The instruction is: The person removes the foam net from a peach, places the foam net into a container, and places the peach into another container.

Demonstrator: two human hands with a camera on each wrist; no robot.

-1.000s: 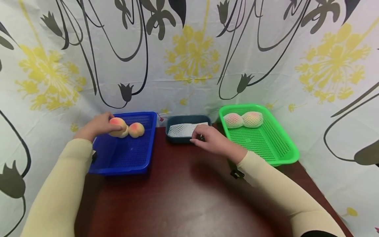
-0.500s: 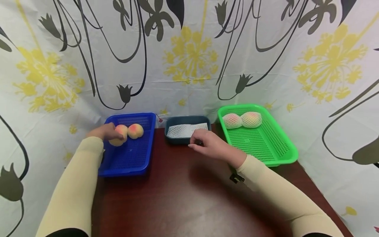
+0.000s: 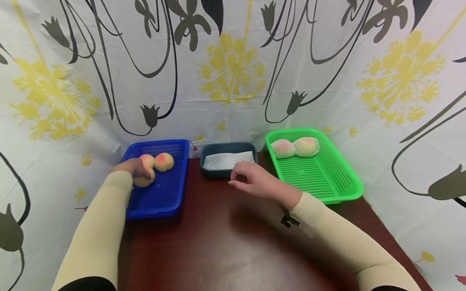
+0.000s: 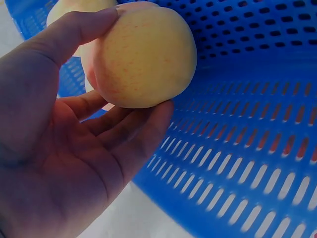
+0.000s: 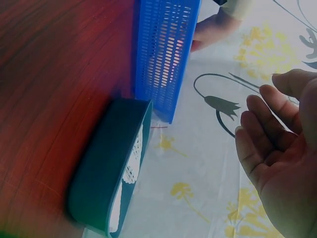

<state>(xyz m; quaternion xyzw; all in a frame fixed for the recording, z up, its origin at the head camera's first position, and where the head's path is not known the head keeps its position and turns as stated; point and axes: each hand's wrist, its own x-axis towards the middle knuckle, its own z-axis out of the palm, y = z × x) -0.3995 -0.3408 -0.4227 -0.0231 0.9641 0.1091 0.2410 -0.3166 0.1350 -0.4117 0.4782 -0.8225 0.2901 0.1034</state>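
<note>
My left hand reaches over the left side of the blue basket and grips a peach. In the left wrist view the thumb lies on top of this peach and the fingers curl underneath. Two more peaches, one to the right and one behind, sit in the same basket. Over the table, just in front of the small dark teal tub, hovers my right hand. Its fingers bend loosely around nothing. White foam nets lie in the tub.
To the right stands a green basket holding two peaches in foam nets at its back left. A flower-patterned cloth hangs behind the dark red wooden table.
My left hand has moved down and slightly right with the peach, bringing it forward of the other two. The right hand stays almost where it was.
</note>
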